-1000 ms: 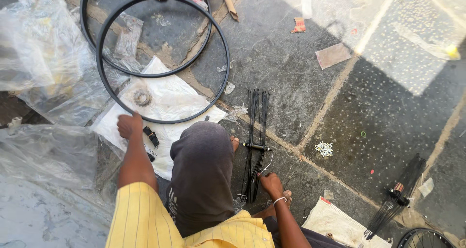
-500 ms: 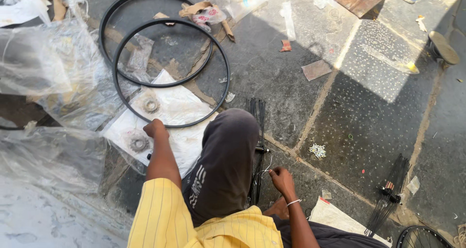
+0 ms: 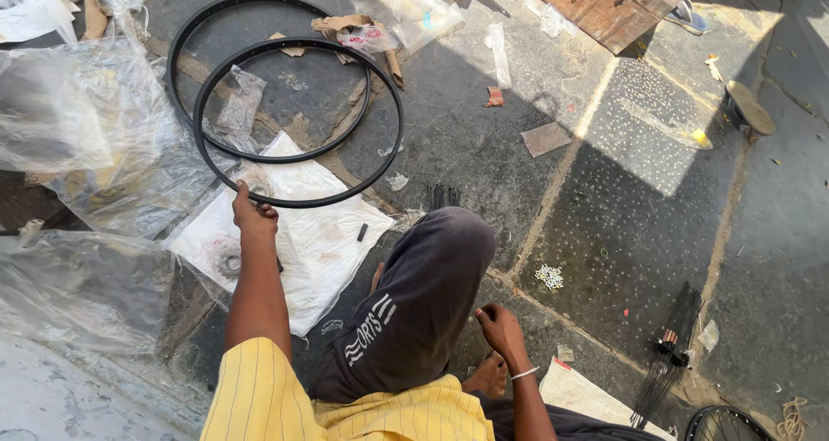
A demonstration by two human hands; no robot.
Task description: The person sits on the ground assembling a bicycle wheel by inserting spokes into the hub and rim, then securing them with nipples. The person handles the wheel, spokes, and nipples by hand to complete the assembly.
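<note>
I sit on a stone floor with my bent knee in dark trousers (image 3: pixel 423 303) in the middle. My left hand (image 3: pixel 253 215) reaches forward and is closed on the near edge of a black bicycle rim (image 3: pixel 393 139). That rim lies partly over a second black rim (image 3: pixel 177 52) and over a white sheet (image 3: pixel 319 251). A small round hub part (image 3: pixel 228 260) rests on the sheet beside my arm. My right hand (image 3: pixel 499 324) hovers by my knee with curled fingers; whether it pinches anything is unclear. Spoke tips (image 3: pixel 443 196) stick out behind the knee.
Crumpled clear plastic bags (image 3: pixel 78 139) fill the left side. A bundle of black spokes (image 3: pixel 669 355) and part of a wheel (image 3: pixel 721 422) lie at the lower right. A small white pile (image 3: pixel 548 276) sits on the stones. A wooden board (image 3: pixel 604 5) and a sandal (image 3: pixel 691 13) are at the far top.
My left hand moved from the white sheet forward to the near rim and closed on it. My right hand lifted off the spoke bundle, which my knee now hides.
</note>
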